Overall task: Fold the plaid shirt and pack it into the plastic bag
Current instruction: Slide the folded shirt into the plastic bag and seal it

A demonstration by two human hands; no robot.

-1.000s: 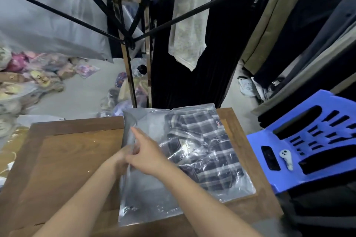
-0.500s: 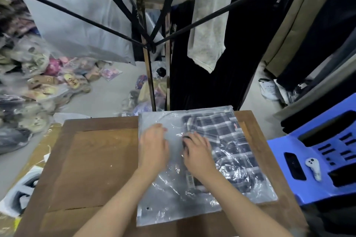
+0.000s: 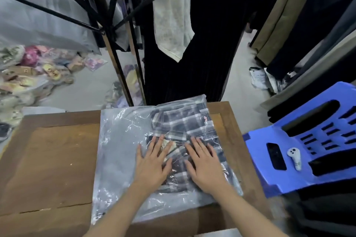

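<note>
**Shirt in bag, both hands flat on top**

The plaid shirt (image 3: 185,127) lies folded inside the clear bag (image 3: 119,140), filling the bag's right half. The bag's left half lies flat and grey on the bench (image 3: 48,159). Both hands rest palm-down on the plastic over the shirt's near part. The left hand (image 3: 152,163) has its fingers (image 3: 160,140) straight and spread apart. The right hand (image 3: 206,165), just beside it, also has its fingers straight and apart. Neither hand grips anything.

The bag's far right corner pokes just past the bench's far edge. Its right edge runs near the bench's right edge, leaving a narrow strip of wood. Its near edge stops short of the bench's front. To the left of the bag is a wide stretch of bare wood with a crack near the front.

A blue chair (image 3: 289,179) stands just beside the bench's right edge, with a small white controller (image 3: 294,158) on its seat. Beyond the far edge stand a black rack (image 3: 119,75) and hanging clothes (image 3: 173,15). Packed goods (image 3: 28,75) lie piled on the floor at far left.
</note>
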